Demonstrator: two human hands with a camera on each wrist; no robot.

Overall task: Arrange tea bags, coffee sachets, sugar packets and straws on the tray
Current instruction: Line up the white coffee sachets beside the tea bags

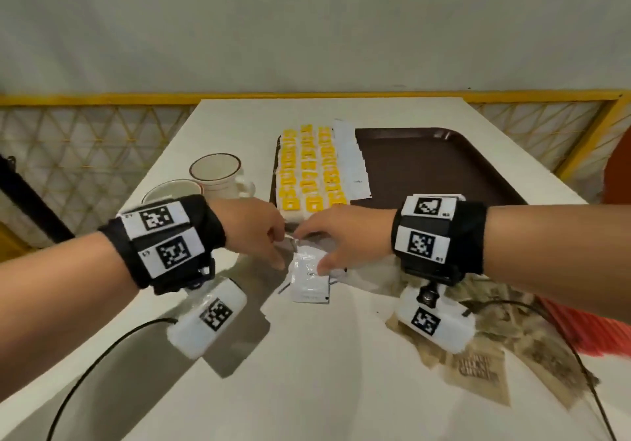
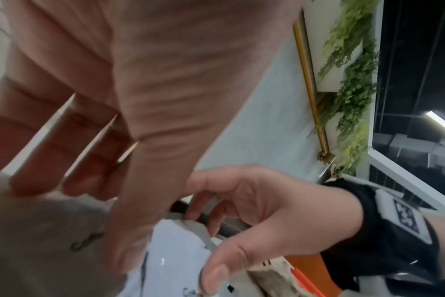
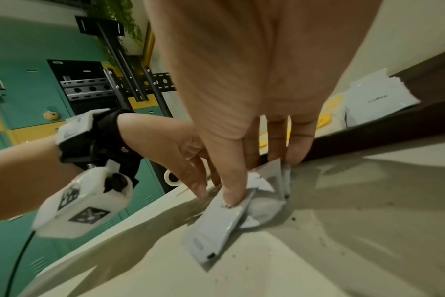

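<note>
A dark brown tray holds rows of yellow tea bags on its left part, and beside them a line of white coffee sachets. In front of the tray a small pile of white coffee sachets lies on the table. My right hand grips this pile, thumb on top and fingers at its far end. My left hand reaches in from the left, its straight fingers touching the pile's left side and the table.
Brown sugar packets lie scattered at the right front, with red straws beyond them at the table's right edge. Two mugs stand left of the tray. The tray's right half is bare. Black cables trail off both wrists.
</note>
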